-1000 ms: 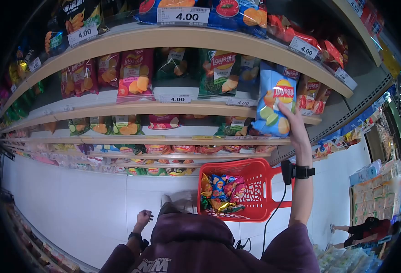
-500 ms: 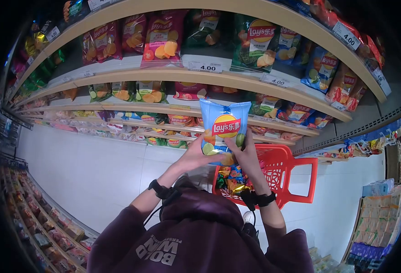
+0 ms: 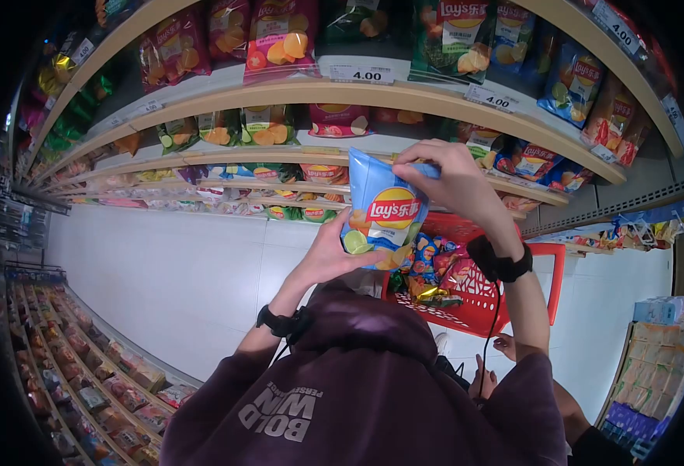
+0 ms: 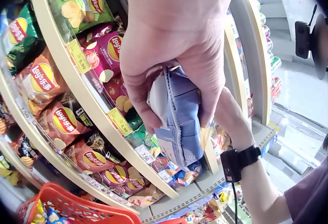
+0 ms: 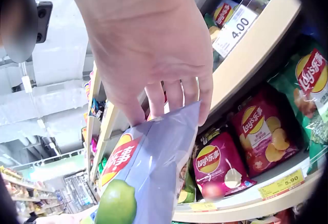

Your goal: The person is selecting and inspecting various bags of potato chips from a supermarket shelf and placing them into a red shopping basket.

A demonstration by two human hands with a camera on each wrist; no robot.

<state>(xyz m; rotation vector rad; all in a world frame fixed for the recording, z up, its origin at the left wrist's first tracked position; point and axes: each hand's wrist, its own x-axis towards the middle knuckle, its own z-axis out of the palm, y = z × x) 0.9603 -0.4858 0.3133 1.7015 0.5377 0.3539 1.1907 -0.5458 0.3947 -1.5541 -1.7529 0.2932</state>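
A light blue bag of Lay's potato chips [image 3: 388, 208] is held up in front of the chest, its front facing up. My left hand [image 3: 330, 252] grips its lower left side, thumb across the front. From above, my right hand [image 3: 454, 179] pinches the top edge near its right corner. In the left wrist view, the fingers and thumb of the left hand [image 4: 174, 29] wrap the end of the bag [image 4: 182, 116] around its seam. The right wrist view has the fingers of the right hand [image 5: 148, 49] along the bag's top edge [image 5: 171, 124].
A red shopping basket [image 3: 542, 250] with several snack bags [image 3: 435, 268] stands below the right arm. Curved shelves [image 3: 280, 95] with chip bags and price tags rise ahead. Another shelf [image 3: 86, 373] runs along the left. Part of another person [image 3: 571, 408] shows behind the right elbow.
The right hand has brought the blue chip bag down from the shelf to the chest. The left hand came up and gripped it. The right hand then shifted from its side to the top edge.
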